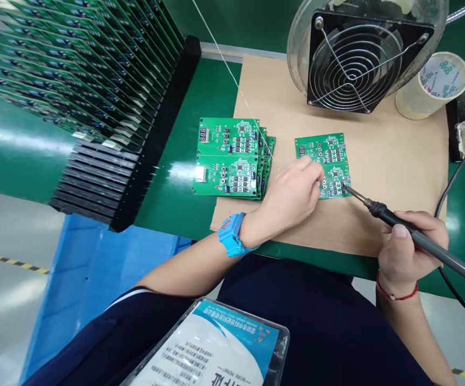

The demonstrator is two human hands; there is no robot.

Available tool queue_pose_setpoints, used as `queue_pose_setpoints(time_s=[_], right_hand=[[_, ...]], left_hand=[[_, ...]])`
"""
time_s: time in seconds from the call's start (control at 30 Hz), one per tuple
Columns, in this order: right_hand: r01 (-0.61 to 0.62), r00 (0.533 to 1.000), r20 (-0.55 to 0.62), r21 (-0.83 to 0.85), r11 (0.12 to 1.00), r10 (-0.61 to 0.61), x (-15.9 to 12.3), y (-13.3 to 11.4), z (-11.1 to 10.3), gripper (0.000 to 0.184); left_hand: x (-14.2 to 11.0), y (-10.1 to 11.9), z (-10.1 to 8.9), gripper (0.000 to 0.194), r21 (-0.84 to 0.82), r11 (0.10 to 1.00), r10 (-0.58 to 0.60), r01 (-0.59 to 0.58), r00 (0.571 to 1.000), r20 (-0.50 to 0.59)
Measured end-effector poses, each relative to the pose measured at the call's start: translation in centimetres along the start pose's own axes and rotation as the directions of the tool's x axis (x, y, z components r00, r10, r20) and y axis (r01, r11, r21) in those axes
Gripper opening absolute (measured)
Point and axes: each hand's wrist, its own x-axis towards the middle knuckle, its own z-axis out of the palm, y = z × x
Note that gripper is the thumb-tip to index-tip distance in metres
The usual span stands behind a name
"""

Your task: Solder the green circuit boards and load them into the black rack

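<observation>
Tape roll point(411, 96) beside black fan point(351, 67), striped tape point(11, 261) on floor point(3, 305)

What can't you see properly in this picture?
All in the head view:
Single board: partly behind the left hand.
Anything that hand pinches: hidden behind it.
Lower stacked boards: covered by the top board.
Soldering iron: back end cut off by right edge.
Badge: cut off by bottom edge.
Board lettering: too small.

- badge point(232, 343), below counter's point(176, 187) near edge: "work permit", chinese print
- stacked board point(228, 145), display: "888"
- single board point(331, 155), display: "888"
</observation>
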Motion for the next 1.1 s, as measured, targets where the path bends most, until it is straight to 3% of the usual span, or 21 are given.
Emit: queue_pose_setpoints(time_s=[0.17,0.33,0.77,1.1], right_hand=[[0.006,0.998,0.067,-0.062,0.998,-0.002,0.2,-0.2,-0.1,0.014],[-0.014,0.992,0.123,-0.082,0.997,0.024,0.1,-0.1,0.0,0.014],[0.0,0.992,0.129,-0.108,0.994,0.014,0.2,-0.2,0.0,0.013],[0.027,0.993,0.116,-0.099,0.995,-0.016,0.2,-0.3,0.0,0.014]], left_hand=[[0.3,-0.2,0.2,0.023,0.154,0.988,0.007,0.006,0.997,-0.082],[0.5,-0.2,0.5,0.024,0.172,0.985,0.015,-0.002,0.997,-0.078],[0.5,0.1,0.3,0.023,0.211,0.977,0.044,-0.026,0.996,-0.081],[1.0,1.2,0.8,0.028,0.263,0.964,0.04,-0.04,0.999,0.006]])
